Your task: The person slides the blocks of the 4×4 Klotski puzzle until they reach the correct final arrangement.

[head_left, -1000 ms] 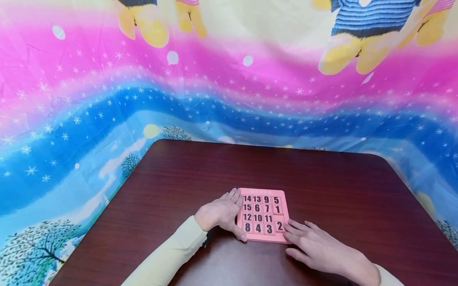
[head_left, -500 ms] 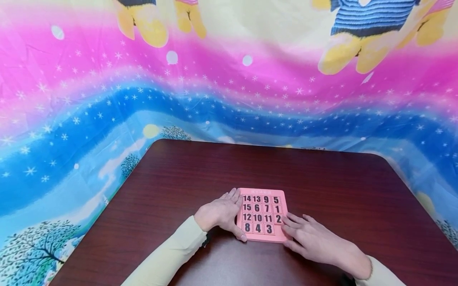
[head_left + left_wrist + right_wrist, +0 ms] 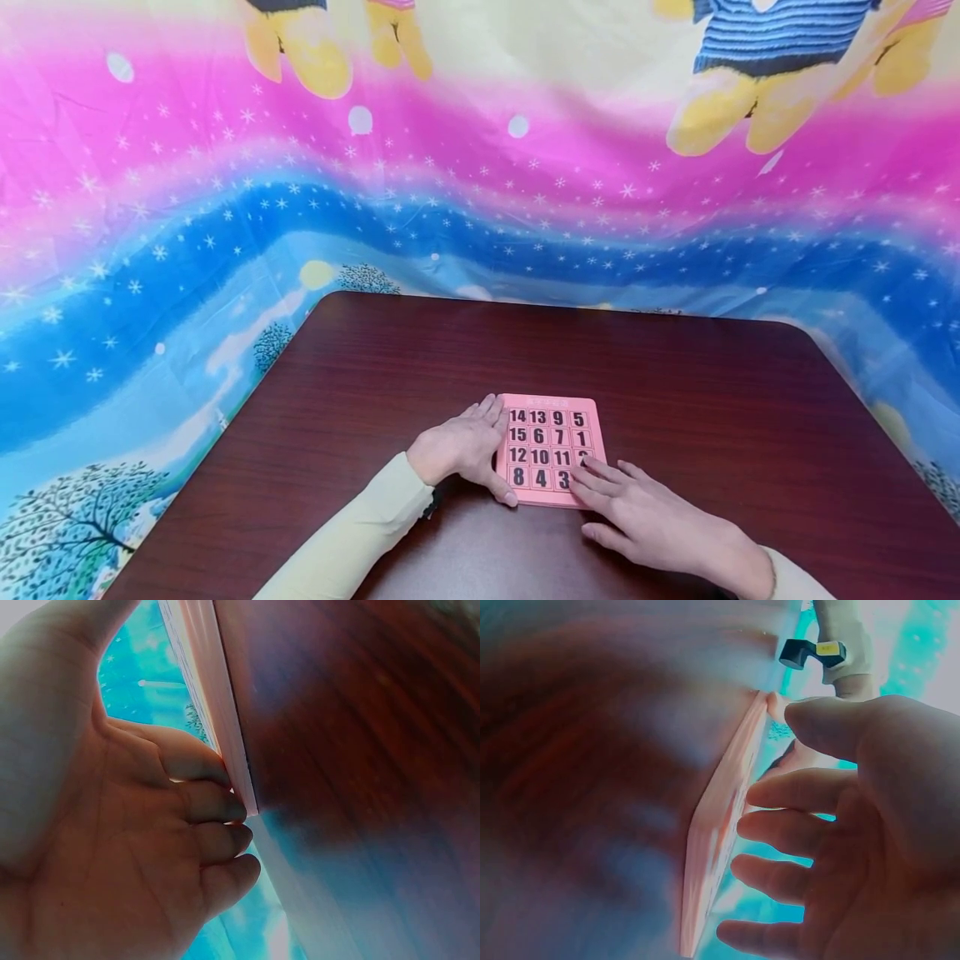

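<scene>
A pink number slide puzzle (image 3: 547, 402) lies flat on the table, its tiles bearing black numbers. My left hand (image 3: 461, 446) rests along its left side, fingers at the far corner and thumb at the near one. In the left wrist view those fingertips touch the puzzle's edge (image 3: 214, 682). My right hand (image 3: 648, 512) reaches over the near right corner with fingers extended. Its fingertips partly cover the 2 tile (image 3: 584, 455) and hide the corner slot below. The right wrist view shows these fingers (image 3: 780, 829) spread over the puzzle's face, the thumb apart.
The dark brown wooden table (image 3: 420, 358) extends around the puzzle on all sides. Behind it hangs a colourful printed cloth (image 3: 480, 192). A black device (image 3: 806, 652) with a yellow label sits on the left wrist in the right wrist view.
The 2 tile has slid away from me, out of the near right corner into the row above. My right hand has then shifted left over the corner. My left hand stays put.
</scene>
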Available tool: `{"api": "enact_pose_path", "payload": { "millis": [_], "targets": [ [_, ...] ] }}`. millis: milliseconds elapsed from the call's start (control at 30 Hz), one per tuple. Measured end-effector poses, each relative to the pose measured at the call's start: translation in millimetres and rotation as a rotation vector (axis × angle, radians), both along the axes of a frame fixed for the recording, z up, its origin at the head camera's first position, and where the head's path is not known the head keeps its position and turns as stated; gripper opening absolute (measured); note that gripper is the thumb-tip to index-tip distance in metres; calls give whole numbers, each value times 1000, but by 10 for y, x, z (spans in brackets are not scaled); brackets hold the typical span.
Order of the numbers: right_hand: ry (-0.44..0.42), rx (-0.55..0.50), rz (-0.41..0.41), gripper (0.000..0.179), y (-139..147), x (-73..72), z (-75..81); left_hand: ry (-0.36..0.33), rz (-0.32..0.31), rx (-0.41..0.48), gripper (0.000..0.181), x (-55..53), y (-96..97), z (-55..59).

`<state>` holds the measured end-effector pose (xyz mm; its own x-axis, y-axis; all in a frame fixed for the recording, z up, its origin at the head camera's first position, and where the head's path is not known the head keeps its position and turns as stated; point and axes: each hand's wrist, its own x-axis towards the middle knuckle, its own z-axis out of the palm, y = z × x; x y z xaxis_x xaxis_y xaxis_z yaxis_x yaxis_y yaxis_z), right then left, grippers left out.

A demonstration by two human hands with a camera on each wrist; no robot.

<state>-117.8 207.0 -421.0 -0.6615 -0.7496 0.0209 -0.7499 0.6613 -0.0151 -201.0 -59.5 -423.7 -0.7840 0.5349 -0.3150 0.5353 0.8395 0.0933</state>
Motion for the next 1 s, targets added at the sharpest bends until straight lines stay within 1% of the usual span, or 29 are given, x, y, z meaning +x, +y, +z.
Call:
{"api": "enact_pose_path", "payload": {
  "millis": [100, 233, 300, 700, 1000],
  "targets": [
    [7, 4, 6, 50, -9, 5, -20, 0, -1, 1, 130, 1, 1, 3],
    [47, 9, 30, 51, -21, 6, -54, 2, -3, 5, 130, -1, 0, 7],
    [53, 10, 40, 51, -29, 5, -67, 1, -4, 6, 130, 0, -2, 8],
    [-10, 23, 11, 52, -3, -5, -26, 4, -7, 10, 130, 0, -12, 9],
    [-59, -5, -14, 50, 147, -11, -6, 2, -7, 4, 130, -4, -6, -2]
  ]
}}
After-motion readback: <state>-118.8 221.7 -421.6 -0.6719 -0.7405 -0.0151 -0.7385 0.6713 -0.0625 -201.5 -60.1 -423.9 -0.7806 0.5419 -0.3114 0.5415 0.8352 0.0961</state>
